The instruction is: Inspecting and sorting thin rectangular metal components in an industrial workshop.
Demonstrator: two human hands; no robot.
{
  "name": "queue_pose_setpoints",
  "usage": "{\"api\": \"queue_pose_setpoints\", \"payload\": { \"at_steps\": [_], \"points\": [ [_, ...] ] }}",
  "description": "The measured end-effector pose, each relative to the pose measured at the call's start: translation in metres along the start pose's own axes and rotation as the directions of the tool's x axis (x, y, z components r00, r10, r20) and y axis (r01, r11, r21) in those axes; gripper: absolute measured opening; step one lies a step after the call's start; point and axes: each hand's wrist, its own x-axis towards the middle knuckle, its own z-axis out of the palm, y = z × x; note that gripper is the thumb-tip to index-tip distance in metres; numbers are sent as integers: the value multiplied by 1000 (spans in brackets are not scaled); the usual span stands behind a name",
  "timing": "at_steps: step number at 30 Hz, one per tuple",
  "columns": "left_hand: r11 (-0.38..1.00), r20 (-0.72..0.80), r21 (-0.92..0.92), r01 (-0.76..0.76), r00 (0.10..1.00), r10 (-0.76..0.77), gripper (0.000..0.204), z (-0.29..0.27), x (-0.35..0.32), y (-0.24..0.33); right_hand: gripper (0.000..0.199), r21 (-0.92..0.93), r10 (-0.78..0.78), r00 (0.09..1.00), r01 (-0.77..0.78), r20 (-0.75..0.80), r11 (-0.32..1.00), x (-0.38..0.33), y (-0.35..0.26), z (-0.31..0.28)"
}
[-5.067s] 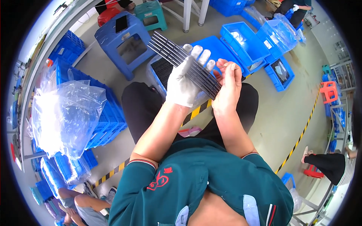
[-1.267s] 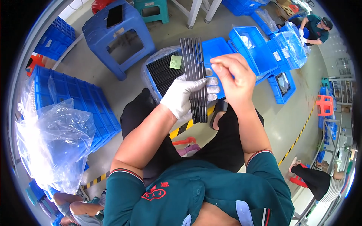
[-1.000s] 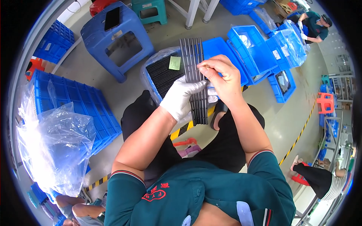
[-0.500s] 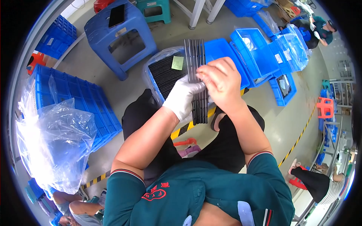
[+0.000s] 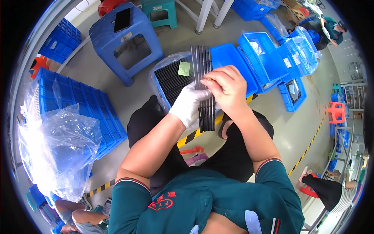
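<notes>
My left hand, in a white glove, grips a bundle of long black strips around its middle. The strips stand side by side, their length running away from me. My bare right hand is pinched at the bundle's right side, thumb and index finger over the strips; whatever is between the fingertips is too small to make out. Behind the left hand sits a plastic-lined box packed with more black strips, and a green paper note lies on them.
Blue bins stand beyond my right hand, one lined up beside the strip box. A blue stool carrying a black phone is at the far left. Stacked blue crates and clear plastic bags fill the left. Other people sit farther off.
The bundle and both hands sit slightly lower in the picture. My right fingertips have shifted a little left and down along the strips, still pinched.
</notes>
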Motion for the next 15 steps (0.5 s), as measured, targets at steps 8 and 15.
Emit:
{"api": "queue_pose_setpoints", "payload": {
  "at_steps": [8,15],
  "points": [
    [995,8,-93,27,1000,-26,22,11,-1,5,9,227,208,978,-204,8,952,-1,-1,-2],
    [1000,-5,-20,-15,1000,15,22,4,3,-1,14,-9,4,1000,-5,-17,1000,4,-2,1]
  ]
}}
